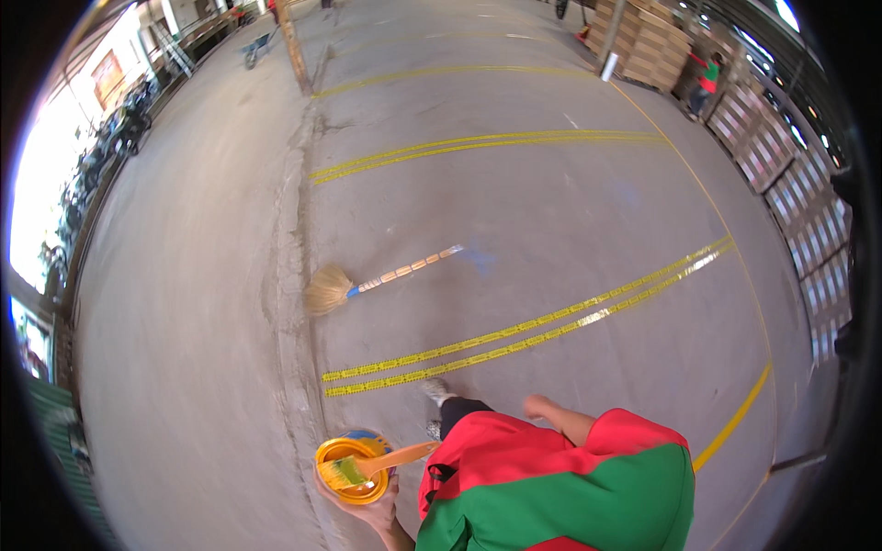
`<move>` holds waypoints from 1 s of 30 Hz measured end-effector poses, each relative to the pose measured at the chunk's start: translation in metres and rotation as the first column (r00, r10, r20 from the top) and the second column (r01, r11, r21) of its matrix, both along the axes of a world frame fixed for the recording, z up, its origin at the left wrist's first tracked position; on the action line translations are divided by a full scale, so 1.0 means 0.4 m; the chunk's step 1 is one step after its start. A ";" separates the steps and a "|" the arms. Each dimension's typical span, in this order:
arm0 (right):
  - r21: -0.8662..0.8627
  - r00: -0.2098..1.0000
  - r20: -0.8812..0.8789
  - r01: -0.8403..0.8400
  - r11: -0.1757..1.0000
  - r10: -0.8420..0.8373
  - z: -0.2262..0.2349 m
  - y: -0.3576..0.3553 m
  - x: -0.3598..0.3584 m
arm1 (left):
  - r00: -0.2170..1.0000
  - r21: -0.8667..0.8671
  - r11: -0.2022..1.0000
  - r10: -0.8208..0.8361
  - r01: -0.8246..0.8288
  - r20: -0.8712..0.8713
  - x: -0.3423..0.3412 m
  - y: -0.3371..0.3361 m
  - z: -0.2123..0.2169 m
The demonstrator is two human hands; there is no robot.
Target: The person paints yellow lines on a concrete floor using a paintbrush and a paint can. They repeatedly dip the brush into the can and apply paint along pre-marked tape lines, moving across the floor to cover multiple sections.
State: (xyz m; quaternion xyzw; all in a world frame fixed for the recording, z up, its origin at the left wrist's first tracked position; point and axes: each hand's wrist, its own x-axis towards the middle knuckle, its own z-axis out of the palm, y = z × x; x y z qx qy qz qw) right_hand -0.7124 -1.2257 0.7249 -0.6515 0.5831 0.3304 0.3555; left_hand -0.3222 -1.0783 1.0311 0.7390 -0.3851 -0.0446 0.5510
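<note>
My left hand (379,516) is wrapped round a yellow-rimmed paint can (323,451), holding it low in front of me. Across the can's mouth lies a paintbrush (404,455) with a wooden handle and yellow-coated bristles. Its handle points right, toward my red and green shirt. Off to the right, my right hand (540,406) hangs away from the can with nothing visible in it. Its fingers are too small and blurred to make out. A broom (329,290) with straw bristles lies on the floor ahead, apart from both hands.
Double yellow lines (514,336) cross the concrete floor just ahead. A rough seam runs along the floor to the left, up to a wooden post (294,46). Stacked cartons (643,41) and wrapped pallets (808,207) stand right; a person (707,87) is beside them. A wheelbarrow (258,48) stands far left.
</note>
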 end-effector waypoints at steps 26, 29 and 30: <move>0.565 -0.614 0.785 0.762 0.317 0.078 0.960 0.018 -1.220 | 0.247 -0.170 0.271 -0.958 0.947 -0.148 -1.489 -0.660 0.127; 0.314 -0.340 0.938 0.913 0.263 0.061 0.972 0.047 -1.257 | 0.113 -0.218 0.180 -0.951 0.959 -0.287 -1.649 -0.706 0.132; 0.329 -0.361 0.929 0.907 0.263 0.085 0.976 0.039 -1.280 | 0.090 -0.223 0.151 -0.961 0.963 -0.263 -1.714 -0.734 0.134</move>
